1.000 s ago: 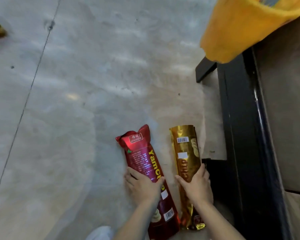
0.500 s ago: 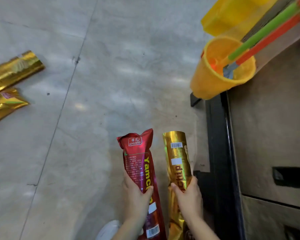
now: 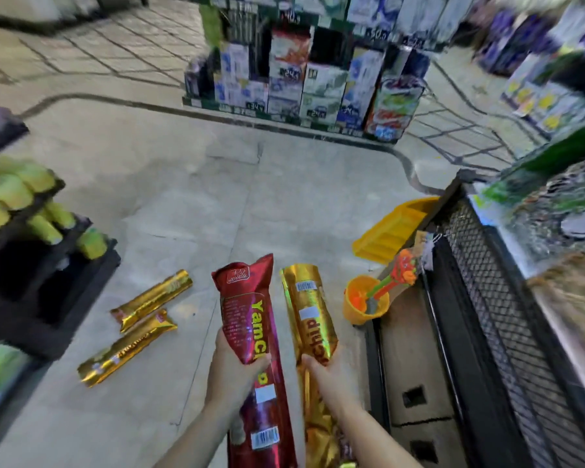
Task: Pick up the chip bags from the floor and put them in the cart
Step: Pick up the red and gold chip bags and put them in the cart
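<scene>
From the head camera, I have my left hand (image 3: 232,369) wrapped round the middle of the red chip bag (image 3: 250,336) and my right hand (image 3: 321,368) closed on the gold chip bag (image 3: 309,319), both held upright, clear of the floor (image 3: 190,197). Two more gold bags (image 3: 139,322) lie on the floor to my left. I cannot pick out the cart for certain; the black mesh frame (image 3: 487,298) on my right may be it. I judge a firm mid-bag grip best, without crushing the chips, lifting both over the rim before letting go

A yellow bucket (image 3: 363,305) with a toy stands beside stocked shelves (image 3: 301,62).
</scene>
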`<state>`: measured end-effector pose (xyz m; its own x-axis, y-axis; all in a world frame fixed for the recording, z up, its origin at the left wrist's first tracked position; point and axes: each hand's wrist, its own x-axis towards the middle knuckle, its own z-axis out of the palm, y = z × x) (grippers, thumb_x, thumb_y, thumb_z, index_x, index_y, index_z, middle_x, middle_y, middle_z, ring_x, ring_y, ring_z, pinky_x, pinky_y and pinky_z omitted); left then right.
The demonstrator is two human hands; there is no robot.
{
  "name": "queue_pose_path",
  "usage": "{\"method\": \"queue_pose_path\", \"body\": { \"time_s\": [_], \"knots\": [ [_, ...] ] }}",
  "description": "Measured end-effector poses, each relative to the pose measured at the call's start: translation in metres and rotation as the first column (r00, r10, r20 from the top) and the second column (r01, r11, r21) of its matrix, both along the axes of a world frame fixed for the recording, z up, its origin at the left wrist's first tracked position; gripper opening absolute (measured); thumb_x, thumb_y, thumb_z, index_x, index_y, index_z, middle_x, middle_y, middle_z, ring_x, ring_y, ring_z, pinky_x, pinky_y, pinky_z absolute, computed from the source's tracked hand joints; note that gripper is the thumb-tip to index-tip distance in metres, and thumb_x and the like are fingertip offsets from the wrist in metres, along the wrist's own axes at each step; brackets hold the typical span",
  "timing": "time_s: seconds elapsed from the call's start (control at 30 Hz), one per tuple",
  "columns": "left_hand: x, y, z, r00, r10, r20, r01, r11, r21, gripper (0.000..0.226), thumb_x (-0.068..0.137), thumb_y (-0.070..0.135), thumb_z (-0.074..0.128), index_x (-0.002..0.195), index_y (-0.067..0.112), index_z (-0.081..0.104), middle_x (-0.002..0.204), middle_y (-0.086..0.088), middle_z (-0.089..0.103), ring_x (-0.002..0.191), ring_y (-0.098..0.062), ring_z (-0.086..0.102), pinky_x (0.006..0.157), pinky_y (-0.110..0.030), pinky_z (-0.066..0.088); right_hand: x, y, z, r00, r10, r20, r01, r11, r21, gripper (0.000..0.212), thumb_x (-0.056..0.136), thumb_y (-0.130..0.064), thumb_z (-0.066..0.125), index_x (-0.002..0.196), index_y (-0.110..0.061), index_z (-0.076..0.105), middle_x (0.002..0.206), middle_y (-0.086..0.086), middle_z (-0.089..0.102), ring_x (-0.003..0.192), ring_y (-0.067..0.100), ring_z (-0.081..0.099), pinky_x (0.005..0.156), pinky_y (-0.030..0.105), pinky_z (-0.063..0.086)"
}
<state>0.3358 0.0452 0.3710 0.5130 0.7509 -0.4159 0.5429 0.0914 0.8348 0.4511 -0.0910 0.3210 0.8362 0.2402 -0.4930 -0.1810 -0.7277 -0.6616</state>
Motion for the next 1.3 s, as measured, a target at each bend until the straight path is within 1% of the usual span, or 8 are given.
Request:
{"method": "queue_pose_path", "body": {
  "time_s": [0.1,0.17,0.27,0.57,0.83,1.0,1.13,1.3],
  "knots": [
    [-0.036,0.014,0.079,0.999,0.018,0.041,-0.02,0.998,0.062,0.07,0.066,0.021,0.082,0.124,0.021,0.042,0.1,0.001,0.064,0.082,-0.02,0.063,0.07,-0.031,0.049,-0.023,0.015,0.071,0.996,0.035,0.086,-0.037,0.999,0.02,0.073,0.054,-0.069,0.063,0.114,-0.029,0.048,0.109,-0.002,0.062,0.101,0.02,0.063,0.086,0.04,0.053],
    [-0.064,0.022,0.124,0.994,0.067,0.086,-0.075,0.992,0.097,0.065,0.065,0.024,0.083,0.118,0.022,0.047,0.101,-0.001,0.067,0.083,-0.021,0.065,0.074,-0.033,0.052,-0.055,0.026,0.154,0.981,0.081,0.176,-0.08,0.997,-0.012,0.063,0.065,-0.057,0.069,0.113,-0.021,0.05,0.106,0.002,0.06,0.1,0.024,0.062,0.079,0.032,0.049],
    [-0.115,0.031,0.183,0.983,0.128,0.135,-0.143,0.984,0.105,0.058,0.065,0.025,0.082,0.112,0.022,0.048,0.099,0.0,0.066,0.081,-0.018,0.064,0.069,-0.029,0.048,-0.093,0.041,0.227,0.961,0.14,0.237,-0.143,0.99,-0.006,0.063,0.07,-0.047,0.072,0.116,-0.01,0.05,0.11,0.011,0.06,0.101,0.031,0.061,0.081,0.037,0.051],
    [-0.315,0.064,0.267,0.902,0.366,0.227,-0.394,0.914,0.095,0.062,0.062,0.033,0.083,0.113,0.024,0.047,0.098,0.003,0.067,0.082,-0.017,0.066,0.081,-0.035,0.054,-0.251,0.111,0.319,0.886,0.337,0.32,-0.395,0.908,0.138,0.058,0.069,-0.048,0.072,0.108,-0.011,0.05,0.1,0.009,0.061,0.086,0.029,0.062,0.077,0.039,0.053],
    [-0.555,0.047,0.28,0.764,0.611,0.206,-0.637,0.766,0.09,0.058,0.065,0.028,0.081,0.107,0.021,0.042,0.094,0.002,0.065,0.083,-0.019,0.064,0.08,-0.033,0.052,-0.479,0.166,0.324,0.742,0.608,0.283,-0.666,0.716,0.207,0.059,0.068,-0.046,0.076,0.106,-0.006,0.054,0.09,0.014,0.067,0.069,0.031,0.067,0.06,0.035,0.054],
    [-0.705,0.007,0.264,0.6,0.786,0.148,-0.799,0.584,0.142,0.061,0.065,0.024,0.081,0.114,0.017,0.046,0.095,0.002,0.062,0.087,-0.019,0.062,0.075,-0.027,0.045,-0.644,0.162,0.3,0.558,0.799,0.225,-0.829,0.523,0.197,0.034,0.073,-0.032,0.078,0.086,-0.007,0.058,0.074,0.012,0.064,0.054,0.023,0.062,0.045,0.025,0.046],
    [-0.799,-0.037,0.245,0.443,0.893,0.082,-0.89,0.428,0.156,0.064,0.059,0.029,0.083,0.112,0.017,0.049,0.098,0.0,0.066,0.091,-0.021,0.064,0.084,-0.032,0.05,-0.75,0.138,0.27,0.399,0.892,0.21,-0.916,0.378,0.135,0.057,0.072,-0.038,0.078,0.11,-0.002,0.057,0.105,0.021,0.067,0.097,0.036,0.065,0.077,0.036,0.048],
    [-0.885,-0.098,0.222,0.267,0.963,0.029,-0.958,0.262,0.119,0.07,0.055,0.032,0.085,0.112,0.017,0.048,0.102,-0.003,0.067,0.091,-0.023,0.065,0.085,-0.036,0.052,-0.855,0.092,0.249,0.239,0.96,0.146,-0.968,0.224,0.114,0.069,0.074,-0.041,0.074,0.122,0.0,0.047,0.12,0.022,0.059,0.109,0.037,0.06,0.087,0.04,0.048]
  ]
}}
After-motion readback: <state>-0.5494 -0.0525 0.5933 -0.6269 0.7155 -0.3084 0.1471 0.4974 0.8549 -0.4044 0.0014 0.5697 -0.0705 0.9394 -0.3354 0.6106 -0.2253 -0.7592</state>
